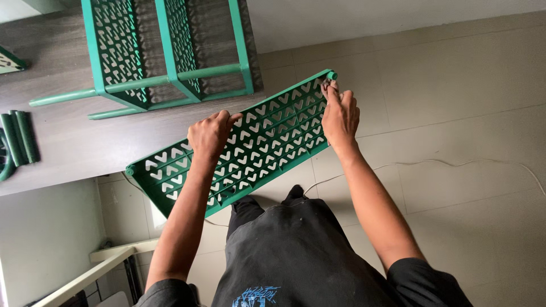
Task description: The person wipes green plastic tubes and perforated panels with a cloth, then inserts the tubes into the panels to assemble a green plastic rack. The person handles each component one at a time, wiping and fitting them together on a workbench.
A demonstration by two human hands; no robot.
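Panel: a long green plastic shelf panel (250, 145) pierced with rows of heart-shaped holes; it is held in the air, tilted, its left part over the edge of the worktop and its right part out over the floor.
Left hand: the left hand (209, 135) lies on top of the panel near its middle, its grip curled down over the perforated face; the fingertips are hidden, so I cannot tell how tightly it closes.
Right hand: the right hand (339, 113) is at the panel's far right corner, its grip pressed together, pinching the rim just below the small round corner socket (331, 75).
Worktop: a dark grey wood-grain worktop (74, 142) carries the other things.
Rack: a part-built green plastic shelf frame (165, 54) lies on its side on the worktop beyond the panel, well apart from both hands.
Tubes: a few green plastic tubes (20, 136) lie side by side at the worktop's left edge.
Floor: pale tiled floor (455, 113), with a thin white cable (432, 163) trailing across it.
Clothing: a black apron (290, 250) hangs below the arms.
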